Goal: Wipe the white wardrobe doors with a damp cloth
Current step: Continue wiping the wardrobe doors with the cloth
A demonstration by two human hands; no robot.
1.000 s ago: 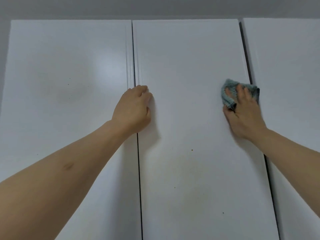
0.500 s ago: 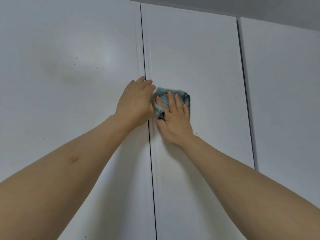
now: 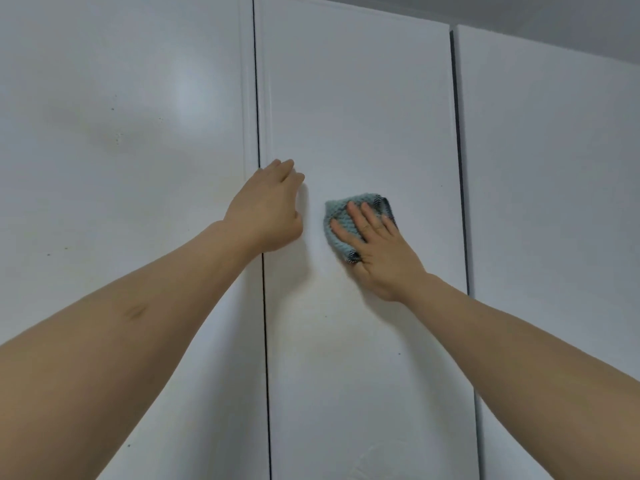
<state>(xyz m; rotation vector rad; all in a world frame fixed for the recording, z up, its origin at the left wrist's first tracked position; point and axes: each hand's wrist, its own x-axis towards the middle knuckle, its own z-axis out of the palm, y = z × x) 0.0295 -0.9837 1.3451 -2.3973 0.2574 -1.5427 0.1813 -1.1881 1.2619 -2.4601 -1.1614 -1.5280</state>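
Three white wardrobe doors fill the view, with a strip of grey ceiling (image 3: 554,22) above them at the upper right. The left door (image 3: 121,168) carries a few small dark specks; the middle door (image 3: 353,98) is set off by a dark gap on either side; the right door (image 3: 554,202) is partly cut by the frame edge. Two bare forearms reach up. The left hand (image 3: 268,209) rests against the middle door just beside the left gap, fingers relaxed and grasping nothing. The right hand (image 3: 377,251) presses one blue-green waffle-weave cloth (image 3: 341,216) flat onto the middle door, fingers straight and spread over it.
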